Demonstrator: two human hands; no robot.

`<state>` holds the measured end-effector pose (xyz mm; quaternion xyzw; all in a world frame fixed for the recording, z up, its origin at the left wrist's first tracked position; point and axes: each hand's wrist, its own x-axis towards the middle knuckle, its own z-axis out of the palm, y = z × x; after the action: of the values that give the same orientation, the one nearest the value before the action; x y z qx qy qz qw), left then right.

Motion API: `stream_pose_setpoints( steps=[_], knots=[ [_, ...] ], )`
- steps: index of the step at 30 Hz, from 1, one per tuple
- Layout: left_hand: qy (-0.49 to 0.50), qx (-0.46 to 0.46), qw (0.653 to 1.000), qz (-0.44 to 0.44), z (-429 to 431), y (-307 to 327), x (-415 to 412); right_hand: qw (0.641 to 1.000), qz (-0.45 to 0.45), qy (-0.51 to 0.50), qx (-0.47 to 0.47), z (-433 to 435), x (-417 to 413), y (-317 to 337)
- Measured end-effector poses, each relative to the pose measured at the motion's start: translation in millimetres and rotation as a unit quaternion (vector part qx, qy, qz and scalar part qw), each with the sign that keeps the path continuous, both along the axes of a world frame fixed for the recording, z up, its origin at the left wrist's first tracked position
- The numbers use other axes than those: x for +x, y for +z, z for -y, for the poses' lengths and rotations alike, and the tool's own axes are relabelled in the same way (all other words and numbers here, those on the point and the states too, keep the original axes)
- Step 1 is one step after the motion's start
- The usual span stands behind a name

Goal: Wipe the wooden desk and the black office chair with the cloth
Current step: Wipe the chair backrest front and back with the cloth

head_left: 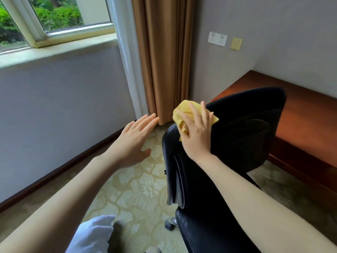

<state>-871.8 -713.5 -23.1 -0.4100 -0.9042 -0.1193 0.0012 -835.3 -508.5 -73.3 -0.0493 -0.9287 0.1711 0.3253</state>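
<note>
a yellow cloth (182, 110) is being pressed against the upper edge of the backrest of the black office chair (246, 125) by the right hand (197, 132). its fingers are being held spread and nearly straight over the bunched fabric rather than curled round it. the left hand (135, 141) is being held out in the air to the left of the chair, palm down. its fingers are being held straight and close together, and nothing is being touched by it. the two hands are being held apart, with the chair's left edge between them. the chair is being stood just beside the wooden desk (300, 110), which is set against the wall on the right. a patterned carpet (138, 194) is lying under both. a brown curtain (164, 61) is hanging in the corner beside a window (54, 19), and wall sockets (217, 38) are being shown above the desk.
</note>
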Motion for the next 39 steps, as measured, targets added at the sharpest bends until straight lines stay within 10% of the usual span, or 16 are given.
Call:
stream_pose_setpoints(
  steps=[7, 20, 34, 39],
  knots=[
    [-0.001, 0.184, 0.979, 0.09, -56, 18, -8, 0.985, -0.055, 0.114, 0.119, -12, 37, -46],
    [-0.288, -0.091, 0.948, -0.102, -189, 25, -59, 0.985, -0.007, -0.095, -0.143, -100, 49, -77],
    [-0.324, -0.051, 0.932, -0.151, -204, 7, -64, 0.689, -0.101, -0.372, -0.613, -244, -10, -20],
    [-0.329, -0.034, 0.935, -0.131, -205, 4, -67, 0.772, -0.135, -0.372, -0.497, -208, -26, -47]
  ],
)
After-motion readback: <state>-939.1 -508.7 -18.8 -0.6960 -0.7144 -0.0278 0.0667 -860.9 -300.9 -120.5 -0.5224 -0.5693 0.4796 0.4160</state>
